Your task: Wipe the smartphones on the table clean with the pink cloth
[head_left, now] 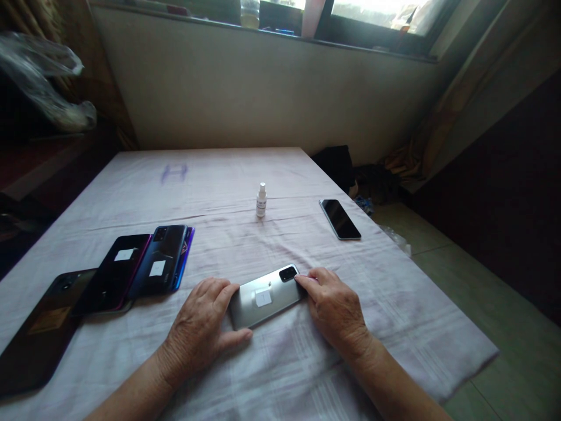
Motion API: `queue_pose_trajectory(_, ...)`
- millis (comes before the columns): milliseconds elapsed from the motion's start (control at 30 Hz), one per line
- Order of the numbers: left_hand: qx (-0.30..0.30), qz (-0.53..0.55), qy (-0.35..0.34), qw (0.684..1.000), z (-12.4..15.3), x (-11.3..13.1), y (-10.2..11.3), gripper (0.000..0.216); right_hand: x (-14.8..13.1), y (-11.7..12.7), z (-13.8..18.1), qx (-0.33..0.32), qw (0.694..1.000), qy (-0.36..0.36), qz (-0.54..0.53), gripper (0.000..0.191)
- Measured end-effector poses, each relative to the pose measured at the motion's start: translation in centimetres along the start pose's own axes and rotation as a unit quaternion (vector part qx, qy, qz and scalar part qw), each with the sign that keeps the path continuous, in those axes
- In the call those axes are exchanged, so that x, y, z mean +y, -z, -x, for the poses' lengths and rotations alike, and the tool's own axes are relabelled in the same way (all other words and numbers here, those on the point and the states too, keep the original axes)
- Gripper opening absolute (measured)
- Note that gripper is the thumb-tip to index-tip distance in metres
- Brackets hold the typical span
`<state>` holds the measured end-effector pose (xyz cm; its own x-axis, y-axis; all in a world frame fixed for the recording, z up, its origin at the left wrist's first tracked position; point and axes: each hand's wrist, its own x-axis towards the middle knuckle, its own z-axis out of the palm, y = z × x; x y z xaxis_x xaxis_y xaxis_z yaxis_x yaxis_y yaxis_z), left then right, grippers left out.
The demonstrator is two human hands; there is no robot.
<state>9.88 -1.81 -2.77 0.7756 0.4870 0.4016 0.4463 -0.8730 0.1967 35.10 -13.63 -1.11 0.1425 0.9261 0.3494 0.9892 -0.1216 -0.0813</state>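
Note:
A silver phone (267, 297) lies face down on the cloth-covered table (210, 193), with a small white sticker on its back. My left hand (199, 327) grips its near left end, thumb along the lower edge and fingers curled over the top. My right hand (333, 304) holds the far right end by the camera block, fingers bent against it. A small white bottle (261, 200) stands upright further back.
Three dark phones lie at the left: a black one (39, 333), a purple-edged one (116, 275) and a blue one (164, 257), the last two with white stickers. Another phone (340, 218) lies screen up near the table's right edge. Floor drops off to the right.

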Motion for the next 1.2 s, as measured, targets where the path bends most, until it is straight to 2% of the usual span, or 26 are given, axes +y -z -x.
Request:
queue_pose_trajectory(433,0.008,-0.007,-0.011,1.000,0.0,0.1,0.1,0.063,-2.2,-0.5,-0.1,-0.003,0.997,0.054,-0.058,0.027)
queue_pose_trajectory(767,0.004,-0.021,-0.013,1.000,-0.1,0.1,0.0,0.065,-4.2,-0.1,-2.4,-0.103,0.995,0.003,-0.006,0.022)
queue_pose_trajectory(867,0.002,-0.020,-0.010,1.000,-0.1,0.2,0.0,0.064,-4.2,0.0,-2.3,-0.103,0.995,0.000,-0.013,0.023)
queue_pose_trajectory(1100,0.007,-0.007,-0.002,1.000,-0.1,0.3,0.1,0.061,-3.0,0.4,0.1,-0.083,0.995,0.026,-0.047,0.027)
queue_pose_trajectory(1200,0.004,-0.005,-0.004,1.000,-0.2,0.3,0.1,0.062,-3.2,0.5,-0.2,-0.092,0.995,0.017,-0.043,0.026)
